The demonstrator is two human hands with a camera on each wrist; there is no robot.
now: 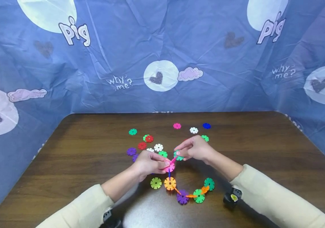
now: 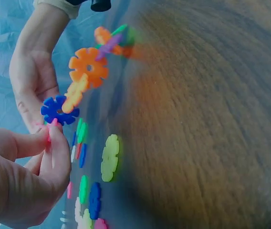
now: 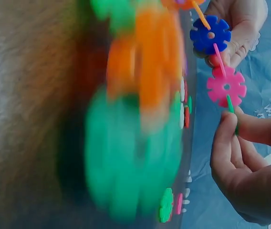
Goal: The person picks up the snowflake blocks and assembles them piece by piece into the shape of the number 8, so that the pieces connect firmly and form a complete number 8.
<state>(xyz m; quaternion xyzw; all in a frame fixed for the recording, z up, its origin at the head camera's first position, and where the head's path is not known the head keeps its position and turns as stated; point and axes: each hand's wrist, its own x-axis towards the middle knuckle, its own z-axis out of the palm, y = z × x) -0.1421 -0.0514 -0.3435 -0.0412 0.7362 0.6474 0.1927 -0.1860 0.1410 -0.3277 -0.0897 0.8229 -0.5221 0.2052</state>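
Note:
A chain of slotted plastic flower discs hangs between the two hands and loops toward the front of the table. My left hand [image 1: 150, 165] pinches a pink disc [image 1: 170, 167] between thumb and fingers. In my right hand [image 1: 197, 148], thumb and fingertips grip a green disc [image 1: 178, 156]. The right wrist view shows this green piece meeting the slot of another pink disc [image 3: 226, 87]. Below the left hand's pink piece comes a blue disc [image 2: 59, 110], then an orange disc [image 1: 170, 183], a purple disc [image 1: 183, 197], a light green disc [image 1: 199, 197] and, at the end, a teal disc [image 1: 209, 184].
A yellow-green disc [image 1: 156, 183] lies beside the chain. Behind the left hand are loose pieces, among them a purple disc [image 1: 131, 151], a red disc [image 1: 142, 145] and a white disc [image 1: 158, 147]. Farther back lie a pink disc [image 1: 177, 126] and a blue disc [image 1: 206, 125].

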